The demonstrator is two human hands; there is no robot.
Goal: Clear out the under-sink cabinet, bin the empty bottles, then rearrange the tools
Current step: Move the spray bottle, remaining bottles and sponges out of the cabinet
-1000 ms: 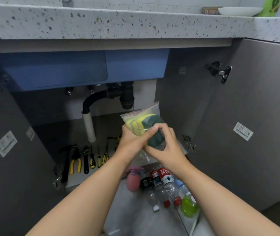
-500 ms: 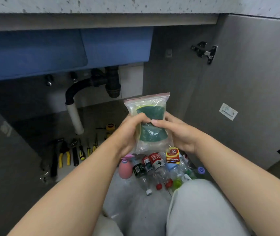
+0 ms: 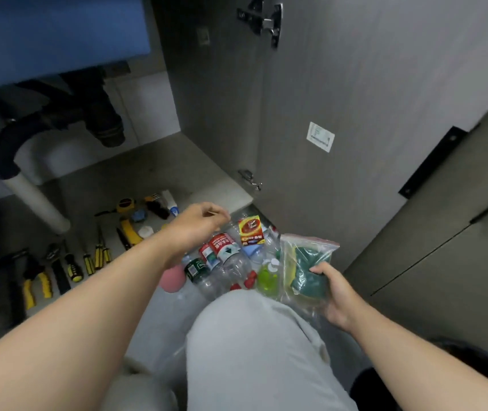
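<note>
Clearing looks nearly done: the right hand [image 3: 337, 295] has its fingers [image 3: 321, 269] clamped round the sponge bag [image 3: 305, 259], just right of the bottle pile [image 3: 225, 259]. The left hand [image 3: 198, 223] hovers above the pile, fingers loosely curled, apparently empty. Tools [image 3: 67, 265] lie left of the pile; binning and rearranging seem undone.

Clear zip bag [image 3: 306, 262] with red seal, holding green-and-yellow sponges; yellow-and-black tool handles [image 3: 88, 262]; red-labelled clear bottles [image 3: 225, 256]; blue sink basin [image 3: 52, 34]; grey cabinet door [image 3: 370, 99].
</note>
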